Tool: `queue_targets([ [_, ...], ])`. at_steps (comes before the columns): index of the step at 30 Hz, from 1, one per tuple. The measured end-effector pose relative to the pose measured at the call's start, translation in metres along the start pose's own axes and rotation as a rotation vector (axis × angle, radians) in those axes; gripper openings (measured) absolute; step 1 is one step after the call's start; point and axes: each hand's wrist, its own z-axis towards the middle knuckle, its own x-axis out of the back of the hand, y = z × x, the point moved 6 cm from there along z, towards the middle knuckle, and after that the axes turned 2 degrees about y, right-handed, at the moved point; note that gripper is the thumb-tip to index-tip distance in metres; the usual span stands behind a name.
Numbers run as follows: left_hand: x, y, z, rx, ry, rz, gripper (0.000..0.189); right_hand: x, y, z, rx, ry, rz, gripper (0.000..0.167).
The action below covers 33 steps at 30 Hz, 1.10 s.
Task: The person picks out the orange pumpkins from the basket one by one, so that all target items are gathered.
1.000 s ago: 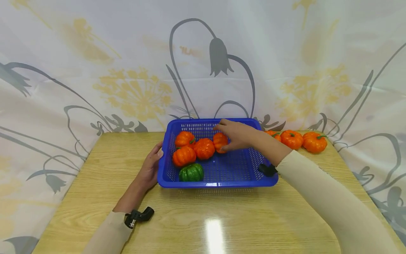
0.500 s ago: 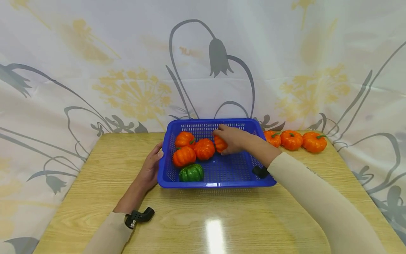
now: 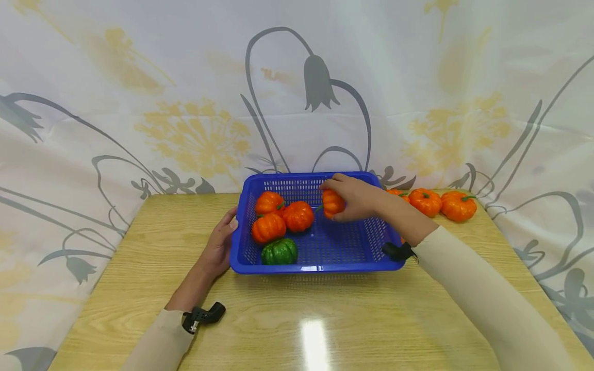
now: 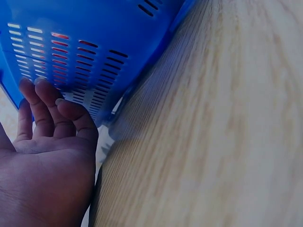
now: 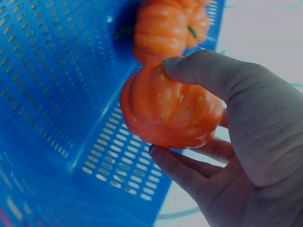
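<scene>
Orange pumpkin [image 3: 334, 204] is pinched by right hand [image 3: 358, 199]; blue basket [image 3: 343, 269] is gripped at nine o'clock by left hand [image 3: 221, 242].

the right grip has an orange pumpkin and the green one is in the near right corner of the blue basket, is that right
Not the corner: the green pumpkin is in the near left one of the blue basket, as the head view shows. The right grip does hold an orange pumpkin.

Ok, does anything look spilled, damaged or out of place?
No spill or damage shows. The blue basket stands upright; the right hand holds an orange pumpkin. Only the green pumpkin, in the basket's near left corner, stands out: the rest are orange.
</scene>
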Motion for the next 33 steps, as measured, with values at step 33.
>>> queue_targets([
  [33,0.001,-0.001,0.0,-0.002,-0.003,0.001,0.031,0.031,0.035,-0.135,-0.076,0.477,0.327,0.072],
])
